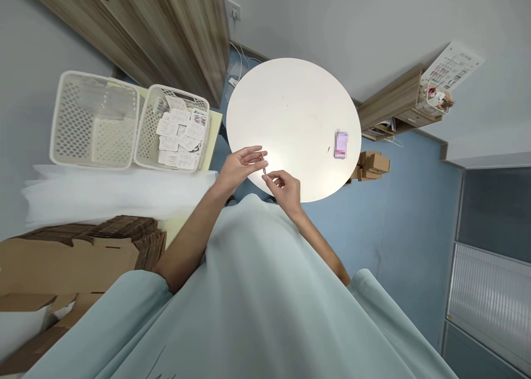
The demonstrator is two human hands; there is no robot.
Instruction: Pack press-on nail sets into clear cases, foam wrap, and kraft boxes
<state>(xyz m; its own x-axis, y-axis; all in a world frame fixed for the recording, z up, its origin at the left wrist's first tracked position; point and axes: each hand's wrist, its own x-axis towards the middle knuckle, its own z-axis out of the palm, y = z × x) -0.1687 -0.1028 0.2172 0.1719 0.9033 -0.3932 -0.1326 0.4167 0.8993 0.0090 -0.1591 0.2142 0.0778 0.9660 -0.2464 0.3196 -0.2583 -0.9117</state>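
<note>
Between my hands, over the near edge of the round white table (290, 113), is a small thin stick-like piece (264, 170); it is too small to name its kind. My right hand (286, 190) pinches its lower end between thumb and fingertips. My left hand (243, 165) reaches in from the left with its fingers fairly straight, and its fingertips close on the upper part of the same piece. Toward the table's right side lies a pinkish-purple phone-like rectangle (341, 145), blurred out, with a tiny dark object (329, 149) beside it.
At left stand two white perforated baskets, one with clear plastic bags (103, 98), the other full of printed white cards (180, 133). White sheets (120, 193) and folded cardboard boxes (83, 257) lie nearer me. Right of the table are small brown boxes (373, 163) and a wooden shelf (398, 99).
</note>
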